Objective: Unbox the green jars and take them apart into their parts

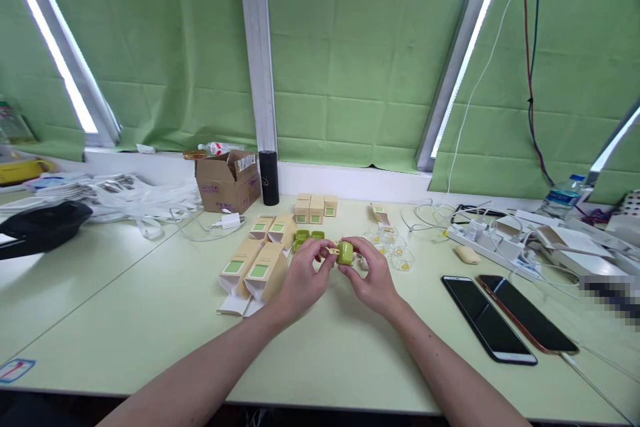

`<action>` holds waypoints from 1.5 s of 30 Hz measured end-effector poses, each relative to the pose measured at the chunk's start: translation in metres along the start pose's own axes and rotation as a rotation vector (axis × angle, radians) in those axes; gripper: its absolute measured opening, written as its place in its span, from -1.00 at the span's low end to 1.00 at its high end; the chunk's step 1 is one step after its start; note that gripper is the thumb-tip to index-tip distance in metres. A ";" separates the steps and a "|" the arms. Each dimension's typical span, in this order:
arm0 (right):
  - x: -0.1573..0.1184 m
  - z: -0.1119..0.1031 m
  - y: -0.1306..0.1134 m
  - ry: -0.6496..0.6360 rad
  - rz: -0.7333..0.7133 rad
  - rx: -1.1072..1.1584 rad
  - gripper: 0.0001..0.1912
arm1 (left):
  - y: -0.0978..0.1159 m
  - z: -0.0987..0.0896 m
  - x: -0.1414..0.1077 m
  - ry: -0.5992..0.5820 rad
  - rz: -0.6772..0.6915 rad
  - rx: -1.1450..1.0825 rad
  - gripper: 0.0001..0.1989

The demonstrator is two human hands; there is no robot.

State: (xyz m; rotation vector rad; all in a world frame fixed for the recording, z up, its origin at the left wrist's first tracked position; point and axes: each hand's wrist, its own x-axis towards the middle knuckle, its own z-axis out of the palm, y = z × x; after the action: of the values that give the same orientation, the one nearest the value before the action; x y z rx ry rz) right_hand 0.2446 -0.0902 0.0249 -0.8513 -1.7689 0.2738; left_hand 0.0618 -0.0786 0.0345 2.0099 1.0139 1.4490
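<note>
Worktop, one: pale green, flat-faced [150, 333], carrying every item below.

Carton, one: brown cardboard, flaps up [227, 183], at the worktop's back edge, left of centre.

Open boxes, four: tan cardboard with green square panels [266, 270], lying just left of the hands; white flaps spread on the nearest two.

Smartphones, two: a black-cased one with a pale end strip [489, 319] and an orange-edged one [527, 312], side by side at right.

Hands, two, bare. Left hand [305, 275]: fingers drawn narrow, pinching a small piece. Right hand [371, 275]: thumb and fingers closed about a green case, above and below.

Upright boxes, three: small, tan, green-panelled [315, 209], in a row beyond the hands.

Clear cups: see-through, apparently plastic, yellow bits inside [401, 259]; grouped just beyond the right hand.

Glossy olive-green rounded case, one [345, 253]: held above the worktop between both hands. Judged light, stiff, hard-shelled and somewhat slippery; best taken by opposite sides, lightly, clear of the end facing the left hand.

Small pale-yellow piece, one [333, 251]: at the case's left end; whether joined to it, cannot tell. Judged very light, perhaps bendable; fingertip pinch at its outer end suits.
</note>
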 end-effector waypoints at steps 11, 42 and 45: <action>-0.002 0.002 -0.002 -0.020 -0.001 0.007 -0.59 | 0.002 0.000 0.000 -0.045 -0.026 -0.073 -0.90; 0.001 0.001 0.002 -0.009 0.164 0.180 -0.45 | -0.003 -0.004 0.003 -0.041 -0.019 -0.033 -0.68; -0.001 0.003 0.004 0.017 0.129 0.116 -0.36 | -0.002 -0.005 0.003 -0.047 0.002 0.002 -0.62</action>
State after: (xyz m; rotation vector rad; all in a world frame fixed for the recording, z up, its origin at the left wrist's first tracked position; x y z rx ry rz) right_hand 0.2434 -0.0872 0.0208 -0.8825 -1.6681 0.4488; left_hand 0.0573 -0.0752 0.0364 2.0366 0.9942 1.3955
